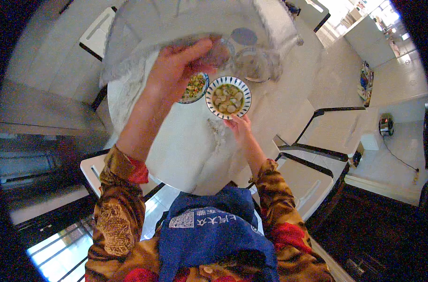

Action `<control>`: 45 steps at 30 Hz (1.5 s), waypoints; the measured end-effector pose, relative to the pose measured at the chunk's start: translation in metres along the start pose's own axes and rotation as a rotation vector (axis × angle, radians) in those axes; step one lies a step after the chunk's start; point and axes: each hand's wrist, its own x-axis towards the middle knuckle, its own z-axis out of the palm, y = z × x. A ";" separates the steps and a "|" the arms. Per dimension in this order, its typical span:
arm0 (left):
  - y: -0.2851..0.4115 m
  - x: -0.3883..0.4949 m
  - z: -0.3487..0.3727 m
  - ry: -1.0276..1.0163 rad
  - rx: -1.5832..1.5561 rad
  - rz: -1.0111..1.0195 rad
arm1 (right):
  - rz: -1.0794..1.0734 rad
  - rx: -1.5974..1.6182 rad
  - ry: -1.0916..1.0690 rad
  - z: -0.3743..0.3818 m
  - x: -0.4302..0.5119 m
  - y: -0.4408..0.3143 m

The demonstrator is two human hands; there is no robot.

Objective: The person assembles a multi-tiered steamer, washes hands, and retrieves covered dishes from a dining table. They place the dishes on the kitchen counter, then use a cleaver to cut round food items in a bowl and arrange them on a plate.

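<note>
My left hand (175, 63), blurred, is raised over the far part of the round marble-patterned table (185, 148). It holds the near edge of a sheer, pale food cover (140, 42). Under that hand, partly hidden, stands a bowl of chopped food with green and yellow bits (195, 88). My right hand (239, 125) grips the near rim of a white bowl with blue dashes (228, 97), which holds soup with round pale pieces. Farther back, a hazy dish (252, 65) and a grey-blue round thing (244, 36) show; another dish lies partly behind my left fingers.
Pale chairs with dark frames stand around the table, at the right (302, 183), far left (97, 31) and near left (92, 172). A blue apron (214, 232) bearing writing covers my front, close to the table edge. A small appliance (386, 125) with a cord is far right.
</note>
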 end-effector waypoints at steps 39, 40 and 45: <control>0.047 0.041 0.020 -0.105 0.068 -0.082 | 0.524 -0.437 -0.319 0.024 -0.078 0.118; 0.047 0.042 0.019 -0.123 0.063 -0.078 | 0.572 -0.617 -0.330 0.020 -0.067 0.108; 0.045 0.042 0.016 -0.144 -0.051 -0.027 | -0.082 -1.250 -0.418 0.020 0.010 0.085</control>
